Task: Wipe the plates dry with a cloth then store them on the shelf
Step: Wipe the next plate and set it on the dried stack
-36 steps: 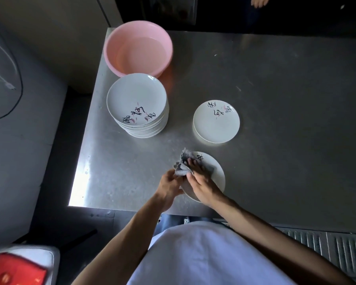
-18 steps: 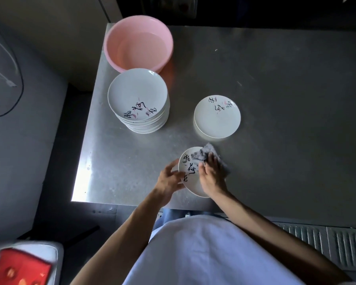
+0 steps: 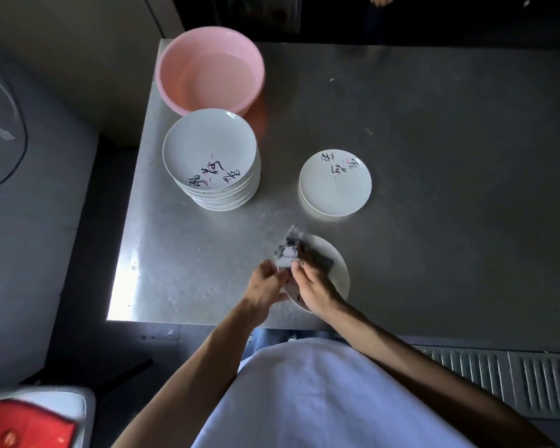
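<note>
While the plate [image 3: 335, 266] is pinched at its left rim by the left hand [image 3: 265, 282], the grey cloth [image 3: 290, 248] is pressed there by the right hand [image 3: 316, 292], fingers blurred.

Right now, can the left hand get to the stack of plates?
Probably yes, once freed: the left hand grips the plate that the right hand wipes with the cloth, but nothing stands between it and the stack of plates.
</note>
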A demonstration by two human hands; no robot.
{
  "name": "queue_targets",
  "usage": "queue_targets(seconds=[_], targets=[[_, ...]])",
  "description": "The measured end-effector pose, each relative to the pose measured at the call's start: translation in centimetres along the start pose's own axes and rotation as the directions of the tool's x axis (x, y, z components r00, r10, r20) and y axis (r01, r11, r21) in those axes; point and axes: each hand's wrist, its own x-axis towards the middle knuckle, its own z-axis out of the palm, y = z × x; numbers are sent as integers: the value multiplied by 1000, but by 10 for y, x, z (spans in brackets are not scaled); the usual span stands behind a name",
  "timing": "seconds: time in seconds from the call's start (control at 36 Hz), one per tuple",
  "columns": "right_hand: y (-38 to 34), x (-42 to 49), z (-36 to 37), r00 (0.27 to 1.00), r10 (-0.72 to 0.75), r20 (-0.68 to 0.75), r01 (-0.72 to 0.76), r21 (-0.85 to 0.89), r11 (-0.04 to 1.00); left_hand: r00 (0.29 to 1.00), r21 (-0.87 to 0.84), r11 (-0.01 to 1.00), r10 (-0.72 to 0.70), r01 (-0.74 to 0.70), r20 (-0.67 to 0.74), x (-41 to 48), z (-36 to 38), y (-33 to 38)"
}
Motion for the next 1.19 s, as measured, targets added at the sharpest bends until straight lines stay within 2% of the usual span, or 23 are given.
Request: queue_targets(seconds=[0.06, 0.08, 0.17, 0.22, 0.28, 0.33, 0.42, 0.47, 0.53, 0.58, 0.64, 0.69, 0.75, 0.81, 0.86, 0.92, 0.97, 1.03, 1.11, 1.14, 1.19], targets=[[8, -4, 2, 994, -83, 71, 91, -118, 989, 1000, -42, 999, -11, 12, 21, -3, -1, -1], [11, -3, 0, 996, -81, 45, 88, -176, 981, 1000, -68, 997, -20, 22, 24, -4, -3, -1], [11, 5, -11, 980, 147, -135, -180, -277, 944, 998, -115, 993, -19, 26, 59, -4, -6, -4], [8, 8, -10, 966, 206, -157, -242, -262, 934, 994, -74, 997, 9, -1, 108, -6, -3, -1], [4, 6, -4, 982, 146, -116, -163, -160, 974, 989, -18, 999, 37, -35, 142, -7, -2, 2], [5, 0, 3, 998, 58, -8, -58, -78, 995, 989, 3, 999, 43, -43, 144, -9, -1, 3], [6, -7, 4, 993, -21, 112, 34, -114, 993, 995, -10, 1000, 18, -17, 103, -10, -1, 2], [6, -4, 1, 997, 1, 83, 7, -95, 995, 995, -37, 999, 12, -9, 97, -11, -3, 1], [6, 3, -2, 994, 104, -15, -105, -121, 987, 995, -97, 995, 15, -5, 102, -11, -5, -1], [3, 8, -7, 966, 217, -143, -237, -144, 961, 999, -145, 989, 5, 3, 52, -11, -6, -2], [-1, 10, -7, 939, 267, -217, -296, -114, 948, 1000, -137, 990, 11, -12, -12, -8, -5, -2], [-5, 9, -2, 954, 247, -170, -256, -35, 966, 999, -84, 996, -14, 12, -28, -7, -4, 1], [-5, 3, 4, 987, 149, -53, -149, 2, 989, 999, -29, 999, -26, 26, -28, -5, -4, 2], [0, -4, 4, 998, 49, 48, -45, -81, 996, 999, -17, 1000, -20, 19, -35, -4, -7, 0], [11, -6, 0, 1000, 13, 15, -9, -228, 974, 1000, -55, 998, -1, 0, -21, -5, -12, -5], [20, -5, -7, 992, 61, -109, -102, -423, 900, 1000, -84, 996, 21, -19, 16, -5, -15, -9], [22, -6, -13, 972, 152, -180, -222, -485, 846, 999, -81, 996, 28, -26, 33, -5, -16, -10], [17, -13, -13, 964, 215, -154, -264, -480, 837, 999, -76, 997, 26, -23, 35, -4, -15, -7], [10, -27, -4, 980, 83, -178, -158, -462, 872, 999, -43, 999, 24, -23, 25, -3, -15, -3], [11, -30, 1, 984, 48, -174, -115, -404, 907, 999, -21, 999, 40, -40, 32, -3, -14, -2], [2, -34, 6, 982, 103, -156, -120, -101, 988, 994, 29, 995, 91, -93, 65, -5, -12, 2]])
